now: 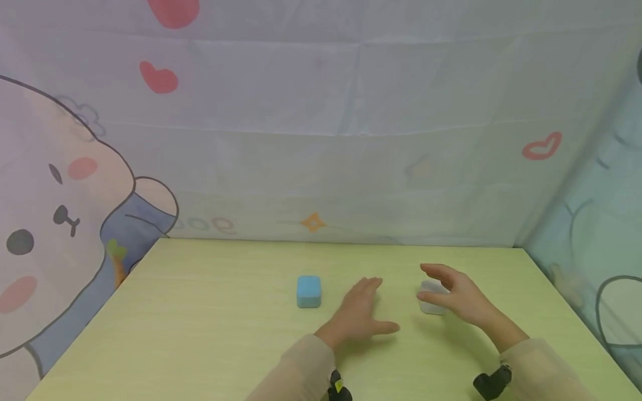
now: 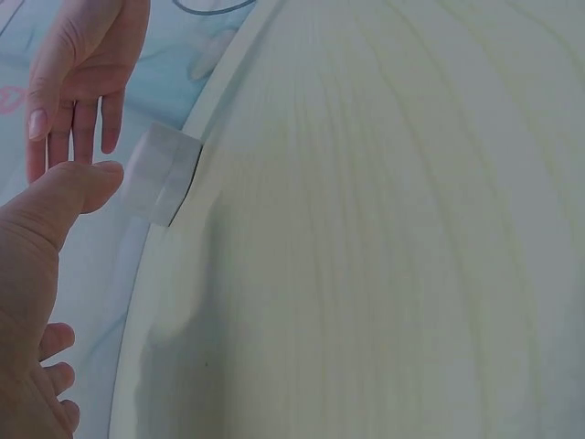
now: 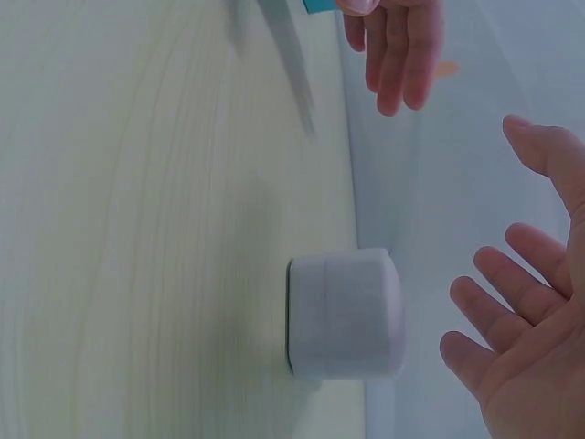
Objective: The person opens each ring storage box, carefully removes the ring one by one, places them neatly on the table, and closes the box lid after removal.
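Note:
A white rounded box (image 1: 431,298) stands on the table, partly hidden in the head view by my right hand (image 1: 463,295). That hand hovers close over it, fingers and thumb spread apart; the right wrist view shows a gap between the fingers (image 3: 498,311) and the box (image 3: 343,314). My left hand (image 1: 356,313) is held above the middle of the table, thumb out toward the right, holding nothing. Left of it sits a light blue rounded box (image 1: 309,292), a corner of which shows at the top of the right wrist view.
The pale yellow-green table (image 1: 200,323) ends at a hanging cloth (image 1: 301,111) printed with hearts and a cartoon animal. Another cloth (image 1: 607,223) hangs along the right side. Dark wrist devices (image 1: 494,382) sit at both sleeves.

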### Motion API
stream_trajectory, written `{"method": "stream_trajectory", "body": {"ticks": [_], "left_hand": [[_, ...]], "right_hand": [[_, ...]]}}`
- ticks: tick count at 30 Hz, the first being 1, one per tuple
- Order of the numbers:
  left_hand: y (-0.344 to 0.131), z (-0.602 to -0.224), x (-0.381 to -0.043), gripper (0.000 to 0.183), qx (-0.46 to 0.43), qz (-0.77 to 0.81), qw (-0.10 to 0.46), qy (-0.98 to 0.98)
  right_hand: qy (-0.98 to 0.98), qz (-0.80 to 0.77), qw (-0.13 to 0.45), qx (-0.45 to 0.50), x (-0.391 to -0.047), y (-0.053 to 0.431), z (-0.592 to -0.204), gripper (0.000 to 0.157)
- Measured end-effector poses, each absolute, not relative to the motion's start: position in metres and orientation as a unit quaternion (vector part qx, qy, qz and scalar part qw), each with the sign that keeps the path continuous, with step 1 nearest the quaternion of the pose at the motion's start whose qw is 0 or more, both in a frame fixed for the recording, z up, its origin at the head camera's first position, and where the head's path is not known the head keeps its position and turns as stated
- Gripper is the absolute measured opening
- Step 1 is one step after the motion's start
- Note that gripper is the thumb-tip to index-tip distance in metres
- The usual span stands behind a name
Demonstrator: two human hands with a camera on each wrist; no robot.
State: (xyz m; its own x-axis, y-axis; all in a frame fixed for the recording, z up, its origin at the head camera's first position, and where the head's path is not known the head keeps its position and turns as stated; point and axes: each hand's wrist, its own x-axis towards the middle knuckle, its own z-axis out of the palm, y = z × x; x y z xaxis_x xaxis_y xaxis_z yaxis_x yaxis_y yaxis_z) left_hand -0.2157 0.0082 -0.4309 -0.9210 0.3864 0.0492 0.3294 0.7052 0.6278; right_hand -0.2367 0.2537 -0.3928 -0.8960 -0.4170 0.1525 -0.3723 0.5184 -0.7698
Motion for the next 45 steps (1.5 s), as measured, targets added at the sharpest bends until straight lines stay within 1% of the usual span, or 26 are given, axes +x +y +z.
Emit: {"method": "stream_trajectory", "body": {"ticks": [11,19,34,45], "left_hand": [[0.026,-0.433,-0.220,0.095,0.209,0.302,0.037,0.929],[0.039,-0.436,-0.218,0.095,0.202,0.290,0.041,0.934],[0.049,-0.440,-0.219,0.094,0.203,0.275,0.026,0.940],[0.055,-0.440,-0.220,0.093,0.199,0.283,0.033,0.937]], "right_hand": [[0.873,-0.437,0.016,-0.216,-0.239,0.267,-0.395,0.065],[0.878,-0.431,0.019,-0.206,-0.238,0.278,-0.399,0.067],[0.879,-0.432,0.026,-0.199,-0.238,0.284,-0.407,0.071],[0.878,-0.435,0.034,-0.198,-0.240,0.287,-0.413,0.071]]}}
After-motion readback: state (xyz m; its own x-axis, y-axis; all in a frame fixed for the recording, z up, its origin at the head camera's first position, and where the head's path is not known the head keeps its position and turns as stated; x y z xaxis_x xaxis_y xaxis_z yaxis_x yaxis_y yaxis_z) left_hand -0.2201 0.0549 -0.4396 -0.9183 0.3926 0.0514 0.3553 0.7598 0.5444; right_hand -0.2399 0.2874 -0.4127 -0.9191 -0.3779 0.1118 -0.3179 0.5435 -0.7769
